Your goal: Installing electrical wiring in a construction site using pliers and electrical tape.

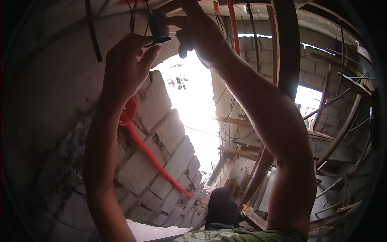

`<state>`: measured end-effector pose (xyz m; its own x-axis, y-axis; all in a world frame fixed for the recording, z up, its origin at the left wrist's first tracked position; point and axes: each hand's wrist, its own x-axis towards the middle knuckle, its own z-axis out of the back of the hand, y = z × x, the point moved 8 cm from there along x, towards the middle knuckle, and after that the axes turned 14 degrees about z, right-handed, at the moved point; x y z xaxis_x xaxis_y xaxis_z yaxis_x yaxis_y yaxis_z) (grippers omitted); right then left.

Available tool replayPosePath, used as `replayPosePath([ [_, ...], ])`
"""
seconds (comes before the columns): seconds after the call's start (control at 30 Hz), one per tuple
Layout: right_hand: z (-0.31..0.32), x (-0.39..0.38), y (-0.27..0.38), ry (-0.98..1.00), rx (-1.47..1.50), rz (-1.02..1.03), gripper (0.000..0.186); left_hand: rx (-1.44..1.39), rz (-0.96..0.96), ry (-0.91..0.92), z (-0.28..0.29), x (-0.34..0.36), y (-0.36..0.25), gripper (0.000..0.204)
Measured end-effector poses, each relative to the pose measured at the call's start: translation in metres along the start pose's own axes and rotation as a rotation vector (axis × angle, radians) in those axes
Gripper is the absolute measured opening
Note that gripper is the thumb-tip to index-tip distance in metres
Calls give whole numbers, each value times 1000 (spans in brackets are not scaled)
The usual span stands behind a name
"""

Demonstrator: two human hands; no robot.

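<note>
Both my arms are raised toward the top of the view. My left hand is closed, with thumb and forefinger pinched on a thin dark strand at the lower end of a dark green rounded object. That object has a black lower edge; its exact kind is unclear. My right hand is on its other side, forefinger reaching to it and the other fingers curled. Whatever lies between those fingers is hidden. Thin black wires hang just left of the green object.
Below my left wrist, a red box with an orange-red conduit sits on the block wall. Another orange conduit hangs beside a dark post. A bright opening lies between my arms; wooden boards and poles stand at right.
</note>
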<state>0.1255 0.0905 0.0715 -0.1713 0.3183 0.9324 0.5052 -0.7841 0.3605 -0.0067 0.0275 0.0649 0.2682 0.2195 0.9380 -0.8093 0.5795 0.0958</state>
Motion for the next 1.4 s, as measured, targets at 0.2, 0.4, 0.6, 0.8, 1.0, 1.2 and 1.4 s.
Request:
replayPosePath([
  [0.2, 13, -4, -4, -48, -432, -21, 71, 26, -118, -184, 13, -1, -4, 10],
  [0.4, -9, -16, -8, 72, -441, -211, 76, 111, -34, -303, 11, 5, 24, 10],
  [0.6, 1, -15, 7, 23, -272, 398, 63, 304, -83, -164, -6, 0, 6, 13],
  [0.8, 8, 0, -15, -26, 93, 3, 68, 154, -212, -114, 6, -3, -5, 11],
  [1.0, 4, -11, -7, 38, -501, -92, 79, 96, -166, -199, 12, -6, 2, 12],
  [1.2, 2, -21, -16, 51, -474, -262, 98, 304, -47, -276, 2, 2, 17, 13],
  [1.4, 5, -17, -4, -188, -69, 6, 66, 359, -110, -171, -13, -4, 12, 13],
])
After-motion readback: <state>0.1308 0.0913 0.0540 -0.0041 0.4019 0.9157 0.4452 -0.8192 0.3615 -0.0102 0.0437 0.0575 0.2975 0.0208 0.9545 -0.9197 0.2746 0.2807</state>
